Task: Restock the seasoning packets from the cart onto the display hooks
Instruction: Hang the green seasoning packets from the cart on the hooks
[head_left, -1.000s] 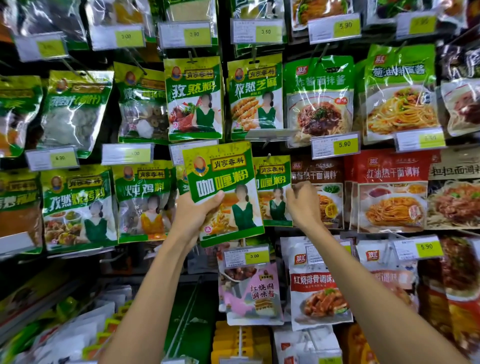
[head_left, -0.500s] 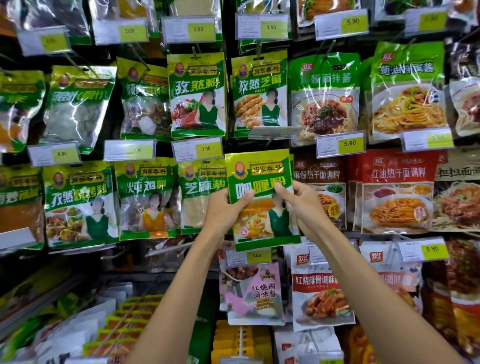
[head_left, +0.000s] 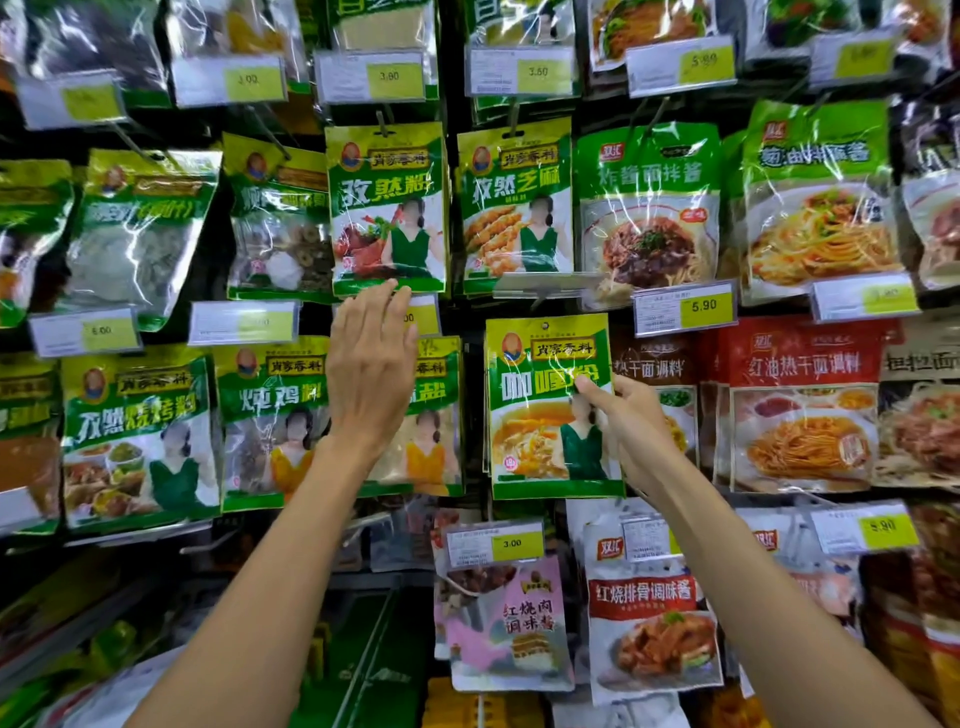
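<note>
Between my two hands hangs the curry packet (head_left: 553, 405), upright, long axis vertical, printed face toward me, hole end up by the hook. My right hand (head_left: 631, 423) pinches its right edge between thumb and fingers; my left hand (head_left: 371, 371) is off it, fingers spread and holding nothing, raised against the sesame packet (head_left: 434, 415) to its left. I judge this the hanging step. Whether the hole is seated I cannot tell; next I'd check that, then release.
</note>
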